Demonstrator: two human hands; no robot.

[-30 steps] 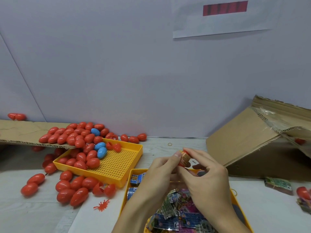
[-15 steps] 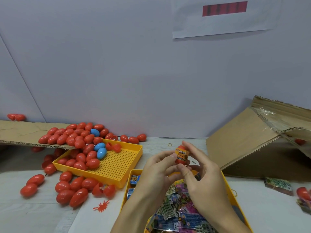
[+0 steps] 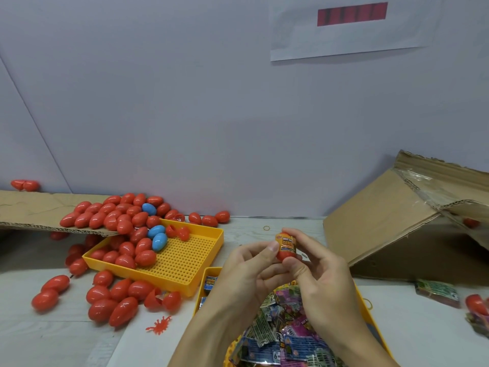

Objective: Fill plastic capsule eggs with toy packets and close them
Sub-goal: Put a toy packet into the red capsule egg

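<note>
A plain pale wall stood behind a whitish wooden table [image 3: 39, 337], with a sheet of paper bearing a red bar [image 3: 352, 14] taped in the upper right of the frame. Just right of centre, both hands held one red plastic capsule egg [image 3: 285, 249] with an orange printed packet [image 3: 285, 241] wrapped round or poking from its top; the left hand [image 3: 248, 271] pinched it with thumb and curled fingers, the right hand [image 3: 320, 274] cupped it from the other side. Whether its halves had met yet I could not tell. To the left, a perforated yellow plastic tray [image 3: 185, 260] and a cardboard flap [image 3: 31, 210] carried a heap of closed red eggs [image 3: 116, 215] and a few blue ones [image 3: 158, 238], so much seemed done. Yet the yellow tray of toy packets [image 3: 370, 308] at the bottom centre looked well stocked, and a split-open red egg [image 3: 162, 300] lay nearby, so plenty appeared left. A brown cardboard box [image 3: 391, 221] sat at the right.
</note>
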